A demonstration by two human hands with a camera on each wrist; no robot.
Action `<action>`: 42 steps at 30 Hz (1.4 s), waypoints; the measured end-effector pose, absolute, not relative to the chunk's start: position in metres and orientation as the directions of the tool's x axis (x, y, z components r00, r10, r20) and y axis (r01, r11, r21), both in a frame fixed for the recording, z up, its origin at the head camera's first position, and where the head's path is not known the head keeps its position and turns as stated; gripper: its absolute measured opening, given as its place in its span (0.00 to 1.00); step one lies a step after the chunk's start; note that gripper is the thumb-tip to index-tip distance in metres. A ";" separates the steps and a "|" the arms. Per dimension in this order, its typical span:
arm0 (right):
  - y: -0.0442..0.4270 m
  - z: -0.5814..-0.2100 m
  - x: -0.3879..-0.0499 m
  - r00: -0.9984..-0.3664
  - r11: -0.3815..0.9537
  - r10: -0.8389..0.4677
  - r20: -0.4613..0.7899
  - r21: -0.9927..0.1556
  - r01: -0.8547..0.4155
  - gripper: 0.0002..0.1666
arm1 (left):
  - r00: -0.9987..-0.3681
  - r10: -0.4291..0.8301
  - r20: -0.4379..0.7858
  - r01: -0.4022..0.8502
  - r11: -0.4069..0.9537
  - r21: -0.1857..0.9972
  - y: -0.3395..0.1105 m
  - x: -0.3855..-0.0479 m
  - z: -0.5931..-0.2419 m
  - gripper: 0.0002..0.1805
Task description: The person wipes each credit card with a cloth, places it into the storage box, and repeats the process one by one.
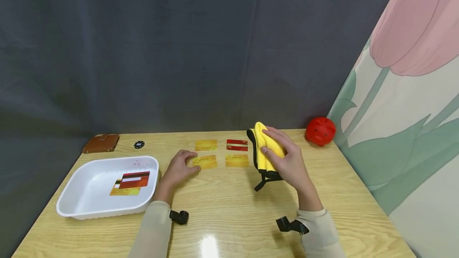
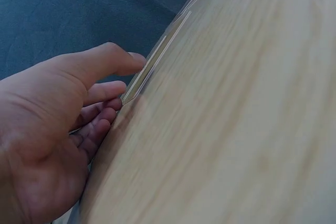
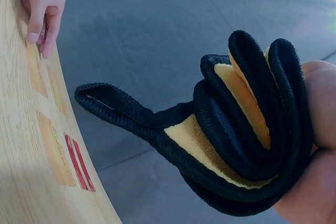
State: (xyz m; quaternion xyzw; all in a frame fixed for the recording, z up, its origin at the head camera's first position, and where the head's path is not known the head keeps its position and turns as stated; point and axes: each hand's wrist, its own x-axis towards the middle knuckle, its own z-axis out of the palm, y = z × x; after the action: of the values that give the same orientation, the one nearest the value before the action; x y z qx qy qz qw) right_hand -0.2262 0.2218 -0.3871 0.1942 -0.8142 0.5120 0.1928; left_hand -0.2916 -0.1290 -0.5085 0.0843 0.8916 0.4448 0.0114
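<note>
My left hand (image 1: 180, 169) is at the left end of a yellow card (image 1: 208, 162) that lies on the table, with thumb and fingertips at its opposite edges. The left wrist view shows the same card (image 2: 152, 64) nearly edge-on beside the left hand (image 2: 58, 114). My right hand (image 1: 288, 160) grips a folded yellow cloth (image 1: 270, 146) with black edging, held above the table. Its black hanging loop (image 3: 118, 106) and folded layers show in the right wrist view; the fingers of the right hand (image 3: 320, 129) are partly hidden behind them.
Further cards lie beside the held one: a yellow card (image 1: 206, 145), a red card (image 1: 237, 145) and another yellow card (image 1: 237, 161). A white tray (image 1: 86, 178) with two cards stands left. Behind it are a brown wallet (image 1: 101, 143) and black chip (image 1: 139, 144). A red piggy bank (image 1: 320, 131) sits back right.
</note>
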 end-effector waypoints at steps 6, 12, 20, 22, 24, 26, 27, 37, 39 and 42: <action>0.220 -0.387 -0.227 -0.851 0.395 -0.123 0.511 -0.761 -0.514 0.28 | -0.984 0.170 0.061 0.157 0.638 0.754 -0.128 -0.294 -0.510 0.29; 0.219 -0.389 -0.227 -0.859 0.391 -0.131 0.495 -0.770 -0.504 0.28 | -0.989 0.148 0.029 0.117 0.635 0.763 -0.123 -0.293 -0.509 0.27; 0.218 -0.388 -0.227 -0.862 0.405 -0.135 0.488 -0.767 -0.498 0.28 | -0.991 0.119 0.059 0.121 0.630 0.767 -0.121 -0.293 -0.508 0.18; 0.218 -0.388 -0.227 -0.864 0.405 -0.138 0.485 -0.768 -0.496 0.28 | -0.993 0.108 0.052 0.109 0.627 0.771 -0.121 -0.292 -0.508 0.22; 0.217 -0.388 -0.227 -0.865 0.407 -0.138 0.482 -0.768 -0.494 0.28 | -0.994 0.102 0.041 0.096 0.624 0.775 -0.121 -0.292 -0.508 0.25; 0.217 -0.389 -0.227 -0.866 0.413 -0.140 0.480 -0.767 -0.492 0.28 | -0.994 0.101 0.032 0.088 0.626 0.775 -0.122 -0.292 -0.508 0.26; 0.217 -0.389 -0.227 -0.865 0.415 -0.140 0.481 -0.765 -0.493 0.28 | -0.994 0.103 0.027 0.086 0.627 0.775 -0.122 -0.292 -0.507 0.26; 0.217 -0.388 -0.227 -0.861 0.405 -0.151 0.485 -0.765 -0.502 0.27 | -0.990 0.136 0.028 0.111 0.658 0.745 -0.123 -0.293 -0.508 0.25; 0.217 -0.388 -0.226 -0.861 0.404 -0.151 0.486 -0.764 -0.503 0.27 | -0.991 0.130 0.033 0.111 0.656 0.747 -0.122 -0.293 -0.508 0.26; 0.218 -0.389 -0.226 -0.863 0.404 -0.145 0.483 -0.768 -0.497 0.27 | -0.991 0.126 0.047 0.119 0.656 0.745 -0.121 -0.293 -0.509 0.26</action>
State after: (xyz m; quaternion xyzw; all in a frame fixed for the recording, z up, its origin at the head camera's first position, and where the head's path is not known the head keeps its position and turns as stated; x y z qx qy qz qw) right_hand -0.2264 0.2176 -0.3891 0.1958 -0.8198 0.5095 0.1730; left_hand -0.2932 -0.1211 -0.5093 0.0673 0.9101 0.4090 0.0043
